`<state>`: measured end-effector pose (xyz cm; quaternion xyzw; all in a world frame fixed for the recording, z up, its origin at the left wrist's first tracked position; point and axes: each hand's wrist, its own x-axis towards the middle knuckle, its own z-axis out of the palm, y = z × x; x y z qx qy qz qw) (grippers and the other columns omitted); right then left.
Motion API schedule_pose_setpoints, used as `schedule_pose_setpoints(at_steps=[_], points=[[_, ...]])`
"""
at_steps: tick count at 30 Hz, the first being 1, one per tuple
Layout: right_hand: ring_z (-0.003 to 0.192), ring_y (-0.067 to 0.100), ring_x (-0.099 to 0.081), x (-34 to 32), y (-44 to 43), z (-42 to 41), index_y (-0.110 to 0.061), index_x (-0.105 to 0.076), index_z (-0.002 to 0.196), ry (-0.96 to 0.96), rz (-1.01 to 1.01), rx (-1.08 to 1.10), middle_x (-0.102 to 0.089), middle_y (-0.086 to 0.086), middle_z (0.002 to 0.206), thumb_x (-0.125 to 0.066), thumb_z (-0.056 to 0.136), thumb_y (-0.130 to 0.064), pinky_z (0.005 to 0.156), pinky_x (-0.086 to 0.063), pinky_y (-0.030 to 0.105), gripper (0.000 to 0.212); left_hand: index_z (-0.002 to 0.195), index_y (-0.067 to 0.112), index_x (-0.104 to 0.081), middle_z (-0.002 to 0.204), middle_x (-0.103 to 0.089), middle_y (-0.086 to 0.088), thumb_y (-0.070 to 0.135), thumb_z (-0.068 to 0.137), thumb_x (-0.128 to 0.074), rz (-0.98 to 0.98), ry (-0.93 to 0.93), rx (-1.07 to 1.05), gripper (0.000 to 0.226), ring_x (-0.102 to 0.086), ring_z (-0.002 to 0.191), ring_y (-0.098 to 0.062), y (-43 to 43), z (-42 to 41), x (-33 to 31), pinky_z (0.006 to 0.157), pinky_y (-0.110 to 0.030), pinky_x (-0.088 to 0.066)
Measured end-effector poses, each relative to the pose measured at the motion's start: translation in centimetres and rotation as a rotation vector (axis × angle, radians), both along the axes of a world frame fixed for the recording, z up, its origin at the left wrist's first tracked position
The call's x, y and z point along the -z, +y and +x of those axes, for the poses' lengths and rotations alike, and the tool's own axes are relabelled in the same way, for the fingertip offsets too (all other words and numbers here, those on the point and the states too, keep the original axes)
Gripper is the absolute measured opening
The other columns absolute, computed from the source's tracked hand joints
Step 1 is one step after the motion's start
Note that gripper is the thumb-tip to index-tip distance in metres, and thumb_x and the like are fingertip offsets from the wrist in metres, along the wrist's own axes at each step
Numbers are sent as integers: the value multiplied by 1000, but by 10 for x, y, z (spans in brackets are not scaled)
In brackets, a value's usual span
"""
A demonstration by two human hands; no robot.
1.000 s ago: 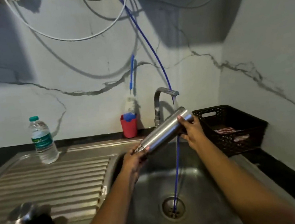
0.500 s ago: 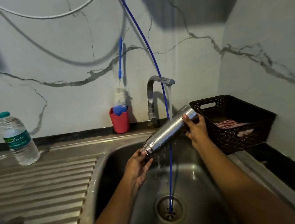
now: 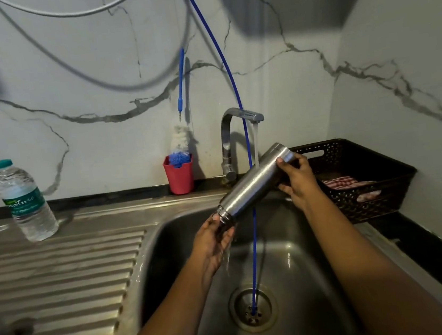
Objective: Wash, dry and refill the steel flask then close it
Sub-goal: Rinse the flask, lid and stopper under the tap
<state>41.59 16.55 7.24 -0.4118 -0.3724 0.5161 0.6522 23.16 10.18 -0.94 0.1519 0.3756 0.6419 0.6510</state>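
Flask held slanted over the sink under the running tap.
Its long axis runs diagonally: the open mouth is low and points near-left, the base is high toward the far right, just left of the basket. The left hand holds the neck, fingers curled round it, and water runs down past them. The right hand pinches the base end between curled fingers and thumb. The tap's stream lands on the flask's upper body.
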Motion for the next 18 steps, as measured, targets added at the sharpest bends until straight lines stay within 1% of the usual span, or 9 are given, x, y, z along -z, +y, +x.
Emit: schedule_pose_setpoints(at_steps=[2, 5, 6, 8, 9, 11, 14, 16, 18], points=[[109, 28, -52, 5, -1, -2, -15, -41, 128, -9, -26, -64, -50, 10, 122, -60, 87, -4, 86, -49, 48, 47, 113, 5, -57, 99, -61, -20, 21, 97, -53, -60, 21, -39, 24, -62, 86, -29, 0, -8, 1, 63, -32, -58], [109, 33, -52, 10, -2, -9, -16, -43, 118, 3, -18, -157, -51, 11, 116, -60, 85, 0, 93, -46, 56, 41, 100, 6, -57, 94, -60, -20, 32, 96, -52, -162, 49, -49, 27, -60, 84, -29, -3, -18, 3, 69, -37, -57], [109, 33, -52, 10, -3, -11, -17, -43, 116, 8, -12, -185, -50, 10, 115, -61, 85, 1, 93, -46, 56, 40, 95, 6, -56, 92, -59, -19, 34, 96, -52, -185, 55, -49, 28, -59, 82, -28, -5, -20, 2, 67, -37, -57], [108, 32, -53, 12, -3, -15, -18, -44, 114, 3, -7, -217, -50, 9, 118, -62, 84, -1, 90, -48, 55, 39, 91, 7, -55, 90, -58, -19, 36, 96, -52, -202, 77, -66, 30, -58, 80, -27, -6, -23, 1, 56, -35, -58], [107, 31, -54, 14, -3, -16, -19, -45, 113, -11, -7, -207, -50, 10, 119, -64, 83, -3, 89, -50, 54, 39, 93, 6, -55, 93, -59, -18, 36, 96, -52, -195, 81, -75, 31, -58, 82, -28, -6, -25, 0, 56, -36, -58], [107, 31, -55, 18, -2, -20, -20, -46, 112, -57, -30, -138, -50, 9, 121, -67, 82, -8, 86, -51, 52, 38, 103, 3, -56, 103, -59, -17, 30, 97, -51, -161, 65, -98, 28, -58, 90, -30, -5, -27, -1, 68, -41, -57], [114, 33, -52, 21, -4, -24, -22, -47, 111, -102, -72, -56, -49, 8, 125, -71, 80, -16, 85, -52, 53, 40, 101, 1, -56, 100, -56, -17, 18, 98, -50, -116, 19, -94, 18, -57, 84, -29, -7, -28, -4, 65, -40, -57], [113, 32, -52, 19, -4, -24, -22, -48, 114, -109, -66, -61, -49, 9, 126, -70, 82, -18, 76, -55, 46, 39, 114, 5, -55, 104, -56, -17, 12, 98, -49, -66, 5, -102, 19, -56, 85, -28, -8, -32, -3, 71, -42, -54], [109, 31, -54, 15, -5, -23, -16, -48, 123, -112, -27, -104, -50, 10, 126, -66, 85, -17, 67, -55, 38, 42, 121, 9, -52, 117, -53, -18, 9, 98, -47, -6, -1, -110, 23, -57, 88, -27, -7, -36, -3, 76, -41, -50]])
